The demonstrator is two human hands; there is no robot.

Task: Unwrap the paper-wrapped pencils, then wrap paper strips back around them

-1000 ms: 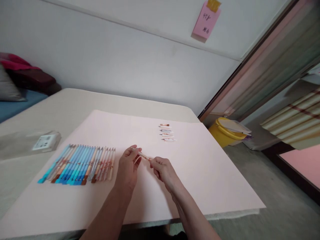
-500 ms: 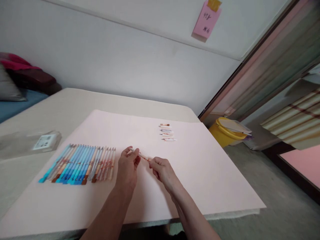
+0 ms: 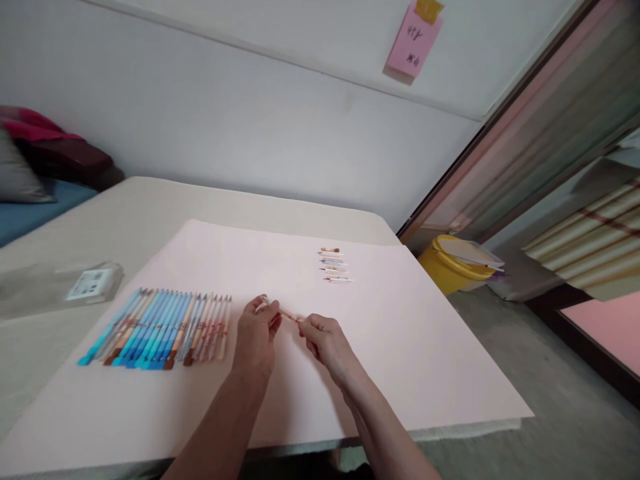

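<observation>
Between my two hands I hold a slim pale pen with reddish marks, slanting down to the right above the pink sheet. My left hand pinches its upper left part between thumb and fingers. The fingers of my right hand are closed round its lower right end, which they hide. To the left of my hands lies a row of pens, side by side, in blue, brown, grey and pale tones. Farther back on the sheet is a small column of refills or thin pen parts.
A clear plastic bag with a white label lies left of the pens on the table. Behind the table stands a white wall with a pink note. A yellow bin stands on the floor to the right.
</observation>
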